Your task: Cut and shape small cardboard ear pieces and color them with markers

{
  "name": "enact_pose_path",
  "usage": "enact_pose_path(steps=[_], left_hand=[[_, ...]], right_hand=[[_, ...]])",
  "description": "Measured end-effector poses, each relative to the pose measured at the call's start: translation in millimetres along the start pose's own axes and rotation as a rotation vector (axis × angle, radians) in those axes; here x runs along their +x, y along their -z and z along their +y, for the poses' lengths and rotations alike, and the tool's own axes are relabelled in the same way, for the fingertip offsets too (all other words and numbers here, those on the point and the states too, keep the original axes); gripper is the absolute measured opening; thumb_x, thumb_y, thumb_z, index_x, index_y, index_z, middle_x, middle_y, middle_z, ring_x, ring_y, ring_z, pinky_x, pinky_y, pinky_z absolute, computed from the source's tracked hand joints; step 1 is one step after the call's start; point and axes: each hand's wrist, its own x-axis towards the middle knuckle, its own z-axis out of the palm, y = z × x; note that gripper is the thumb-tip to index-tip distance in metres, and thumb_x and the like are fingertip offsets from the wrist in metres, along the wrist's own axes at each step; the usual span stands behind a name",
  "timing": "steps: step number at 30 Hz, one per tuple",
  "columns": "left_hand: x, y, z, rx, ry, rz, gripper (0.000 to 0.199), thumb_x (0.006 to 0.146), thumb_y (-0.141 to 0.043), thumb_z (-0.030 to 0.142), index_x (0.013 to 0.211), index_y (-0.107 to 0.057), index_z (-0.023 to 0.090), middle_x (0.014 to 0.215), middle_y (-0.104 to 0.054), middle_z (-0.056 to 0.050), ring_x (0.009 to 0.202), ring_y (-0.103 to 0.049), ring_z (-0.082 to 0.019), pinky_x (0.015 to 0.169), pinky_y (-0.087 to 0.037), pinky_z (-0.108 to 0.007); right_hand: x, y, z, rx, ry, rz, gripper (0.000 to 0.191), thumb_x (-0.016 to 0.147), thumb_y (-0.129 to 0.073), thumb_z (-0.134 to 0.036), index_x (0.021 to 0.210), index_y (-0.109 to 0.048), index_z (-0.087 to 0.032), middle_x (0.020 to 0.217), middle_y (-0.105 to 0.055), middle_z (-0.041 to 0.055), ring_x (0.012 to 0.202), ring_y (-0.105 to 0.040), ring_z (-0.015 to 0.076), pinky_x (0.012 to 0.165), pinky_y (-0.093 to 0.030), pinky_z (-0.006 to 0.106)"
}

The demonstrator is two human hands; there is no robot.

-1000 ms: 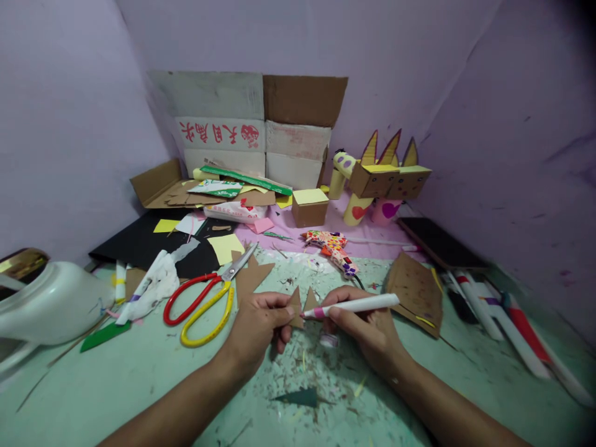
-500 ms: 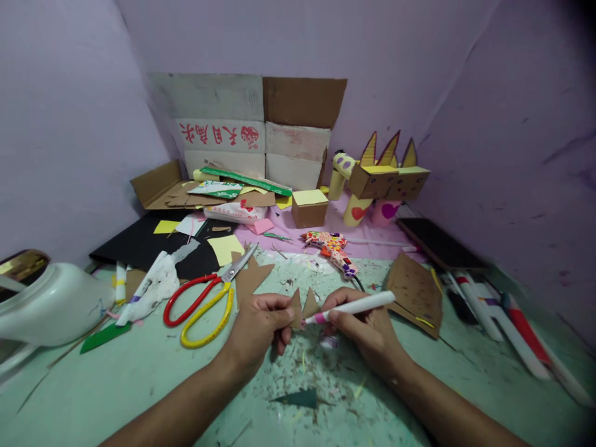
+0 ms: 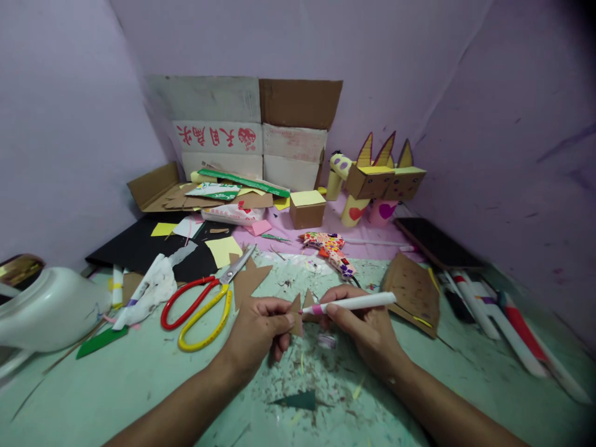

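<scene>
Between thumb and fingers, my left hand (image 3: 261,329) pinches a small pointed cardboard piece (image 3: 296,315). My right hand (image 3: 361,320) grips a white marker (image 3: 363,302) with a pink collar, its tip at the edge of that piece. A second cardboard point (image 3: 309,300) shows just behind the marker, partly hidden by my right fingers; I cannot tell what supports it. The marker's cap (image 3: 326,340) lies below my right hand. Left of my left hand rest scissors (image 3: 218,292) with one red and one yellow handle, beside a cardboard offcut (image 3: 251,279) with pointed edges.
A patterned glue gun (image 3: 328,248) lies ahead of my hands. Behind it stand a small cardboard box (image 3: 307,211) and animal-like figures (image 3: 386,180). On the right are a bent cardboard piece (image 3: 412,295) and several markers (image 3: 516,335); a white jug-like vessel (image 3: 51,310) sits left.
The marker tip has moved slightly left and up along the cardboard piece in my left hand. The marker now lies flatter. My left hand keeps its pinch.
</scene>
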Motion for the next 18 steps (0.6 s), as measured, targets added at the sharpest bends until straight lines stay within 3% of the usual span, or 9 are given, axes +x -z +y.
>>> enact_pose_path(steps=[12, 18], left_hand=[[-1.0, 0.3, 0.4, 0.03, 0.021, -0.015, 0.017, 0.06, -0.059, 0.027, 0.054, -0.062, 0.012, 0.035, -0.046, 0.003, 0.028, -0.034, -0.005, 0.03, -0.025, -0.016], [-1.8, -1.1, 2.8, -0.008, 0.032, 0.033, 0.016, 0.059, -0.06, 0.028, 0.055, -0.061, 0.012, 0.034, -0.045, 0.003, 0.027, -0.032, -0.005, 0.029, -0.023, -0.016]], right_hand=[[4.0, 1.9, 1.2, -0.024, 0.087, 0.058, 0.015, 0.077, -0.061, -0.031, 0.076, -0.063, -0.017, 0.06, -0.065, 0.0015, 0.057, -0.059, 0.0147, 0.056, -0.046, 0.024], [2.8, 2.3, 0.8, -0.007, 0.13, 0.112, 0.014, 0.078, -0.059, -0.031, 0.078, -0.063, -0.018, 0.061, -0.066, 0.0014, 0.059, -0.06, 0.0154, 0.057, -0.047, 0.025]])
